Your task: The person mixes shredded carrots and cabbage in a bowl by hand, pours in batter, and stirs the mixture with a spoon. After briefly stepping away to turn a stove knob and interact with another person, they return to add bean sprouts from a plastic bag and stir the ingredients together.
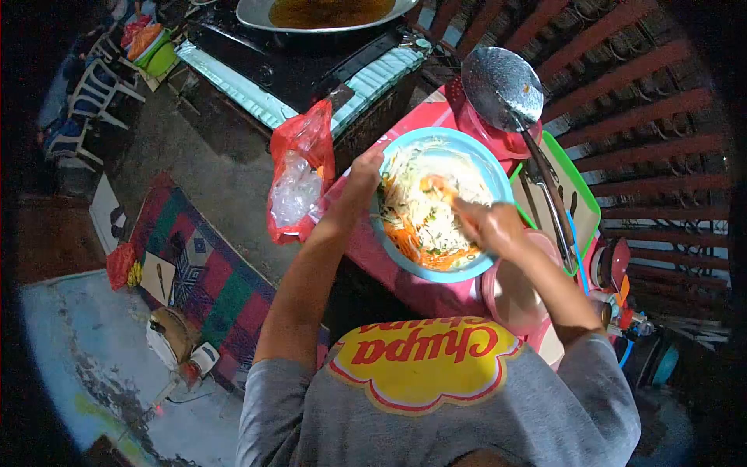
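Head view: a light-blue bowl (499, 177) of shredded food (436, 230) rests near the left edge of a pink-covered worktop (367, 253). Vigorous mixing could throw shreds over the rim; a loosened left grip could let the bowl slide toward that edge. The left arm reaches forward, its hand (366, 166) clasping the rim. The right hand (498, 226) angles in from the right, blurred; whether its grip holds anything, I cannot tell.

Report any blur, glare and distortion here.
In the head view, the right hand is motion-blurred over the blue bowl; also in the head view, glare speckles the round metal utensil; the head view's edges curve into black, fisheye-like.
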### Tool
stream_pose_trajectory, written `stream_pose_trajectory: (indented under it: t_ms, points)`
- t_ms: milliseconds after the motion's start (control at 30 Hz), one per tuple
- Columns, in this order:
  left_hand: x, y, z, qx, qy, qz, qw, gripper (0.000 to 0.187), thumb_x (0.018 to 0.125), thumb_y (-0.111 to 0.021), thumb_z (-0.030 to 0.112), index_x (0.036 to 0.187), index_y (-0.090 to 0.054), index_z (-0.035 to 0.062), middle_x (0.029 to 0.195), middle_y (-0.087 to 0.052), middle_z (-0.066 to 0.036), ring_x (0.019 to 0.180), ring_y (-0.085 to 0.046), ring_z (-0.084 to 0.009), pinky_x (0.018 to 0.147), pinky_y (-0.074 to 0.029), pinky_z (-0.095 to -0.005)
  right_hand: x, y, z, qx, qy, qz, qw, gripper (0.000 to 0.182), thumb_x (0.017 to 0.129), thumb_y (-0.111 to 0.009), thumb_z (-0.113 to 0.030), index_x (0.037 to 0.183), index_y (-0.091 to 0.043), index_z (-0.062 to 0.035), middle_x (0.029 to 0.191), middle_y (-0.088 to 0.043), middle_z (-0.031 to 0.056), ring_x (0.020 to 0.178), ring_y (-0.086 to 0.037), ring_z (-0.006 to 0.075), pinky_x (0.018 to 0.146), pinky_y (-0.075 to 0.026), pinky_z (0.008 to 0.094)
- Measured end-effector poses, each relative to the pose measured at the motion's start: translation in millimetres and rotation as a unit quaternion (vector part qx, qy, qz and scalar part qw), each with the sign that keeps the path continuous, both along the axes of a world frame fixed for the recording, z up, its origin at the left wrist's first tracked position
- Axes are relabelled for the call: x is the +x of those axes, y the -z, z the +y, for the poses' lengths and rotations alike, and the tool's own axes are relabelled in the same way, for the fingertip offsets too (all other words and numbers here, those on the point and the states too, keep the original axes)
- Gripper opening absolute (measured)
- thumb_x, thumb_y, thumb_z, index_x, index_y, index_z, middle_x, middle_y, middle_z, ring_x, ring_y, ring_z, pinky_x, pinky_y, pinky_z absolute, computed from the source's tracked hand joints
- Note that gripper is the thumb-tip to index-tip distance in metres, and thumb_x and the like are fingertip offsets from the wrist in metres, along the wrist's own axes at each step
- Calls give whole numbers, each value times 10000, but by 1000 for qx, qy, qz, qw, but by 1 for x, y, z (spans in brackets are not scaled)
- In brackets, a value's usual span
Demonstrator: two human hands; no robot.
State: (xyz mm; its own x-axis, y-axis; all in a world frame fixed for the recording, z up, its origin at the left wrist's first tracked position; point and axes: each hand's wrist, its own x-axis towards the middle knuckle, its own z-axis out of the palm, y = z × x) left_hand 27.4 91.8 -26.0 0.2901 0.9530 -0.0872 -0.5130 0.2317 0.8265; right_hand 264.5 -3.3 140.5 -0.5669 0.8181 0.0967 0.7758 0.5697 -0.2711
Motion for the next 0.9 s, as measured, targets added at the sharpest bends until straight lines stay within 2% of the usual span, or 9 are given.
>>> stream_pose_trajectory:
  t_ms: [167, 267, 367, 433, 500, 633, 733, 800, 900]
  points:
    - [3, -4, 0, -34, 16, -33, 999, 488, 908, -396, 265, 1261, -358, -70, 1183, -505, -162, 1050, -522, -217, 931, -387, -319, 12, -8, -55, -18, 46, -59, 997, 351, 698, -575, -84, 1048, -543, -88, 613, -569, 64, 499, -563, 200, 451, -436, 329]
    - [0, -8, -19, 32, -98, 167, 981, 363, 900, -377, 140, 1207, -451, -39, 1124, -553, -144, 1071, -496, -222, 924, -363, -300, 19, -1, -53, 27, 123, -165, 978, 189, 743, -520, -31, 919, -528, -100, 688, -583, 107, 580, -589, 261, 505, -448, 365]
    - [3, -46, -68, 50, -185, 245, 950, 363, 903, -379, 144, 1220, -446, -19, 1171, -519, -154, 1098, -473, -231, 940, -347, -311, 25, -5, -35, 29, 150, -97, 983, 138, 758, -512, -32, 885, -486, -82, 740, -576, 156, 661, -589, 335, 569, -444, 436]
    - [13, -70, -94, -86, -233, 285, 926, 357, 900, -389, 137, 1224, -451, -1, 1202, -492, -151, 1106, -463, -233, 944, -340, -316, 24, -25, -24, -56, 187, -87, 977, 182, 768, -527, -70, 949, -502, -68, 772, -586, 196, 715, -584, 377, 615, -445, 463]
    - [15, -64, -104, -59, -244, 288, 924, 350, 899, -396, 129, 1220, -455, 4, 1191, -494, -146, 1094, -466, -228, 939, -345, -316, 20, -38, -14, -166, 288, -47, 942, 297, 755, -495, -65, 1049, -506, -101, 828, -613, 201, 776, -590, 379, 663, -450, 461]
    - [12, -7, -94, -11, -244, 296, 923, 323, 896, -404, 100, 1198, -476, 11, 1095, -534, -125, 1014, -502, -217, 914, -370, -317, 23, 17, 35, -123, 335, -14, 934, 340, 763, -549, -175, 1101, -564, -149, 847, -629, 168, 797, -603, 341, 680, -460, 440]
    - [8, -65, -90, -103, -216, 193, 952, 313, 896, -401, 100, 1181, -491, 6, 1057, -557, -109, 982, -522, -218, 899, -385, -329, -5, 28, 60, -99, 293, -6, 951, 312, 762, -558, -190, 1069, -599, -154, 864, -631, 148, 770, -604, 333, 667, -465, 429]
    - [4, -54, -75, -118, -195, 199, 953, 324, 886, -397, 97, 1181, -495, 7, 1059, -563, -108, 989, -526, -220, 903, -384, -328, -21, 18, 60, -60, 125, 30, 990, 290, 773, -549, -172, 1057, -605, -157, 877, -635, 131, 716, -606, 322, 631, -470, 416]
    - [-10, -59, -52, -61, -122, 226, 965, 346, 863, -380, 97, 1169, -501, -9, 1072, -567, -122, 1012, -525, -222, 909, -382, -321, -28, 14, 27, 62, 5, -18, 998, 323, 730, -599, -159, 1053, -604, -155, 681, -601, 82, 556, -578, 265, 489, -445, 356]
